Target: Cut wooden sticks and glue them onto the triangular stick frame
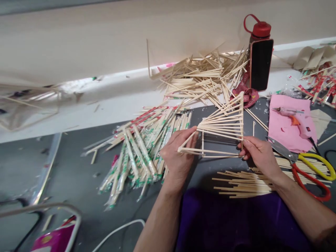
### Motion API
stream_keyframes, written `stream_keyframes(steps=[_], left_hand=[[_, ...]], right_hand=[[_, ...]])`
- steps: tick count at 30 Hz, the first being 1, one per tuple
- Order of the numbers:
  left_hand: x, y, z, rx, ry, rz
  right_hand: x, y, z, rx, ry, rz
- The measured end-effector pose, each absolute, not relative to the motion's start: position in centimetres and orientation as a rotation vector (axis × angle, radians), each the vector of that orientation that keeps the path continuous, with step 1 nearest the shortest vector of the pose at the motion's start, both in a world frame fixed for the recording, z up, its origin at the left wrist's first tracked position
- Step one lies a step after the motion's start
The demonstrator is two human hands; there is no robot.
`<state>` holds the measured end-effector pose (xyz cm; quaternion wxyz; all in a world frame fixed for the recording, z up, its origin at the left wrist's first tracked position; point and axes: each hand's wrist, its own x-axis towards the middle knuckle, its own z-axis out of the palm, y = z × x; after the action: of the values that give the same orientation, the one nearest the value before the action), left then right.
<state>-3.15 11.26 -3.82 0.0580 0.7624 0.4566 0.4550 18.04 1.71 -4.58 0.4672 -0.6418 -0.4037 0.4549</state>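
Observation:
Between my two hands is a frame of wooden chopsticks [223, 126], its sticks fanning out from a corner on the left to an upright on the right. My left hand [181, 150] grips the left corner, fingers partly hidden behind the sticks. The lower right corner is pinched in my right hand [256, 152]. Loose bare chopsticks [241, 184] lie below the frame, near my right forearm. Left of my left hand spreads a heap of chopsticks in plastic wrappers [141, 150] with green print.
Scissors [291, 155] with red and yellow handles lie at right, beside a glue gun [294, 119] on a pink cloth [278, 134]. Behind are a big chopstick pile [199, 80], a phone [261, 64] leaning on a red-capped bottle [261, 29], and a red ribbon [249, 98].

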Motion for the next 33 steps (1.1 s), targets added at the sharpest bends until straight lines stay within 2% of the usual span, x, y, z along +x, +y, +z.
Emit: stream_keyframes(steps=[33], left_hand=[[-3.04,11.11,-4.03,2.245,1.386,1.377]], right_hand=[[18.14,1.67,-5.05,-1.561,-1.082,1.057]])
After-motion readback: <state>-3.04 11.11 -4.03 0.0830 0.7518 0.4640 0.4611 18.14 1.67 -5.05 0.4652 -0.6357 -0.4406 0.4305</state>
